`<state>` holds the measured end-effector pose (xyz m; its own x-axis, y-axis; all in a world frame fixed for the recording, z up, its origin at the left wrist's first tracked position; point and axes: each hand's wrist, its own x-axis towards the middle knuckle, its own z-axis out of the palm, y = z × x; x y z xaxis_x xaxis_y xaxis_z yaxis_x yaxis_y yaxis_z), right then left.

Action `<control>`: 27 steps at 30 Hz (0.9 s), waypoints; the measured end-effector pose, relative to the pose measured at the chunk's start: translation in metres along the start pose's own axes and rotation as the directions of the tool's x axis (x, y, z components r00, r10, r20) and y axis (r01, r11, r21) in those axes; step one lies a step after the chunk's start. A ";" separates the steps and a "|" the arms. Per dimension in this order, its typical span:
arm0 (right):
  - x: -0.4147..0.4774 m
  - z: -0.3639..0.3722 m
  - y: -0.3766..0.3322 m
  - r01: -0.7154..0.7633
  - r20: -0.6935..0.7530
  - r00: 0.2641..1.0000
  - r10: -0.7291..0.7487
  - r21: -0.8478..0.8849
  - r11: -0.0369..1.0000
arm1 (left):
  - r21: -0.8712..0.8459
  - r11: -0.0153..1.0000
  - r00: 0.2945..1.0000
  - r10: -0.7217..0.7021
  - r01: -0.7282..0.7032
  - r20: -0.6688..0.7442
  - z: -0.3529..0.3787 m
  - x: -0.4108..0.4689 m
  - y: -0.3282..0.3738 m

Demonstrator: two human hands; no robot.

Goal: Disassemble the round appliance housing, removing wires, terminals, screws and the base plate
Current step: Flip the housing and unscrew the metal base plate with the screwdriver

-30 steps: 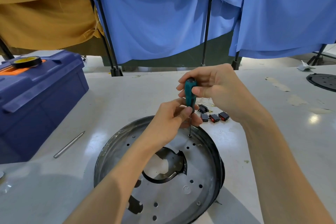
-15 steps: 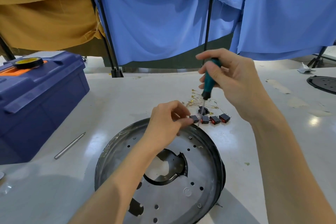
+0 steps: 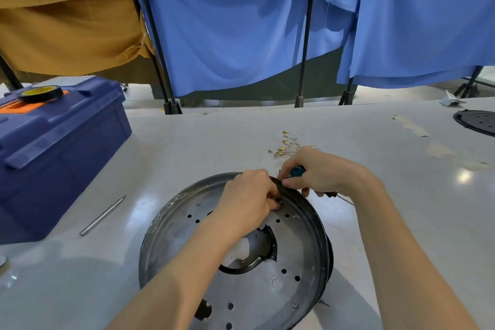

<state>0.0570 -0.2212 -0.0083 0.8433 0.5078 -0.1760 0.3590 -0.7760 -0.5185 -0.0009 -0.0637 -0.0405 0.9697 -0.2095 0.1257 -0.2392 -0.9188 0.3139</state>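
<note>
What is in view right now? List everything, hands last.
round housing: one, grey metal with dark rim, table centre.
screwdriver: one, teal handle, in right hand's grip.
wires with terminals: one pile, white and brass, table beyond the hands.
metal rod: one, silver, table left of housing.
toolbox: one, blue, table's left.
tape roll: one, black with yellow core, on toolbox.
round plate: one, black, table's far right edge.
table: one, white, under everything.
curtains: several, blue, behind table.
ochre cloth: one, back left.
left hand: one, fingers curled at housing's far inner edge; what they pinch is unclear.
right hand: one, holding screwdriver beside housing rim.
</note>
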 end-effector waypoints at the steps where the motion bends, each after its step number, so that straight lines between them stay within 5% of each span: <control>1: 0.000 0.000 0.001 -0.004 0.010 1.000 0.004 0.005 1.000 | 0.026 1.000 1.000 0.009 -0.009 -0.002 0.000 0.000 0.001; 9: -0.001 0.001 0.004 -0.023 0.034 0.999 0.021 0.069 0.997 | 0.352 0.927 0.990 0.139 -0.133 0.007 0.009 0.001 0.011; 27: -0.003 0.000 0.004 -0.022 0.064 0.998 0.012 0.149 0.989 | 0.591 0.762 0.965 0.208 -0.264 0.162 0.007 -0.006 0.037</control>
<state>0.0558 -0.2261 -0.0103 0.8205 0.5210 -0.2352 0.2768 -0.7222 -0.6338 -0.0149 -0.0986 -0.0364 0.8936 -0.4476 0.0341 -0.4087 -0.8426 -0.3506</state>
